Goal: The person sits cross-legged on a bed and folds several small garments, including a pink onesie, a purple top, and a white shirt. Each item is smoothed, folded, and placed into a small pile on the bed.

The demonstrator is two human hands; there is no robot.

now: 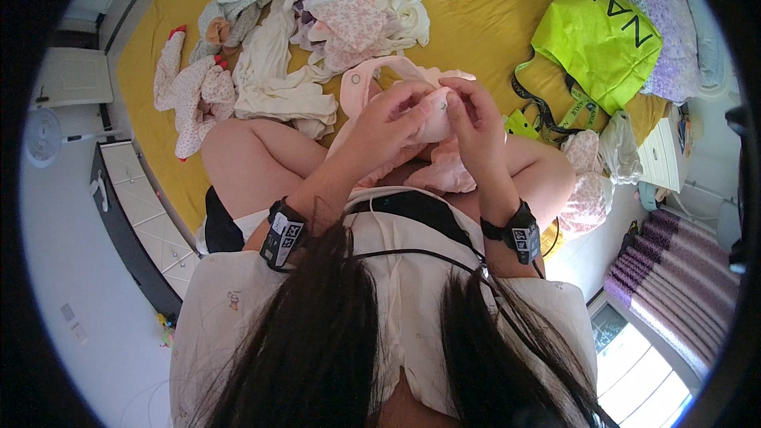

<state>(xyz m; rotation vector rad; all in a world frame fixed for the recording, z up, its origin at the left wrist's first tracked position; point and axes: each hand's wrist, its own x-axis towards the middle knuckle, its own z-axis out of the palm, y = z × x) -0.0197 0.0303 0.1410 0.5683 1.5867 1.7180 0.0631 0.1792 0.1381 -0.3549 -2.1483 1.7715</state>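
A pale pink garment (443, 169) with a snap fastener on one strap-like end lies over my lap. My left hand (392, 116) pinches a bunched edge of it from the left. From the right, my right hand (475, 119) grips the same edge between thumb and fingers, close beside the left. A small mark or fastener shows on the cloth between the hands. The loose end with the round snap (355, 79) curves above my left hand. The lower folds of the garment are partly hidden by my hands and forearms.
On the mustard bedsheet (475, 0) lie a floral garment pile (351, 18), cream clothes (279, 95), a dotted garment with red trim (202, 92) and grey clothes (238, 12). A lime-green bag (594, 41) with black straps is at the right, near a clear bag (621, 148) and floral cloth (585, 196).
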